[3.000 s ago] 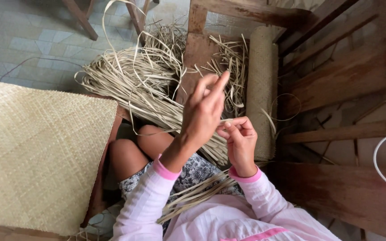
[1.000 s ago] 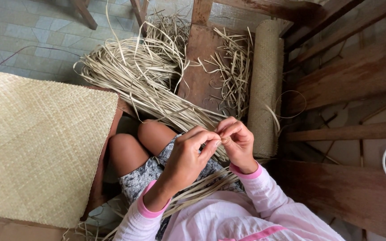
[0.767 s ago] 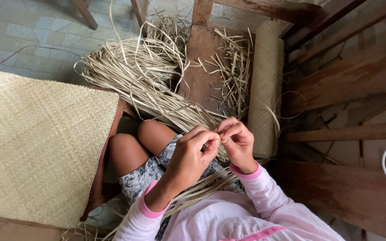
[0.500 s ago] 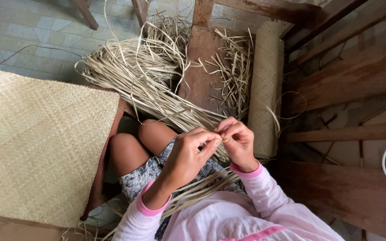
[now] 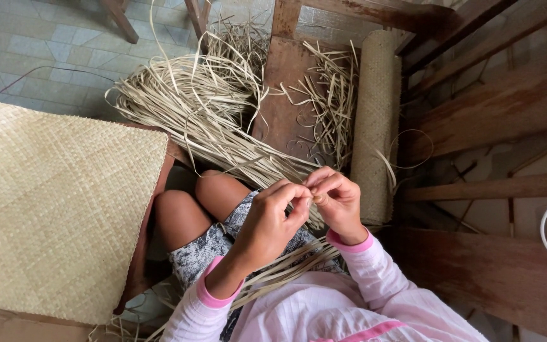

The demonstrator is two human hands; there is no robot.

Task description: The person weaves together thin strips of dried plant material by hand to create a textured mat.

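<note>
My left hand [image 5: 272,218] and my right hand [image 5: 338,201] meet over my lap, fingertips pinched together on one thin pale straw strip [image 5: 314,197]. A bundle of dried straw strips [image 5: 191,111] fans out from my knees toward the floor. More strips [image 5: 286,269] pass under my left forearm across my lap. I wear pink-cuffed white sleeves and sit with bare knees drawn up.
A large woven straw mat [image 5: 52,209] lies at the left. A rolled woven mat [image 5: 375,120] rests on the wooden bench [image 5: 286,95] ahead, with loose strips [image 5: 333,101] beside it. Dark wooden planks [image 5: 495,114] fill the right side. Tiled floor [image 5: 39,50] lies beyond.
Three seconds ago my left hand was raised with fingers spread; it has come down to meet my right hand. Over the last second both hands stay pinched on the strip, barely moving.
</note>
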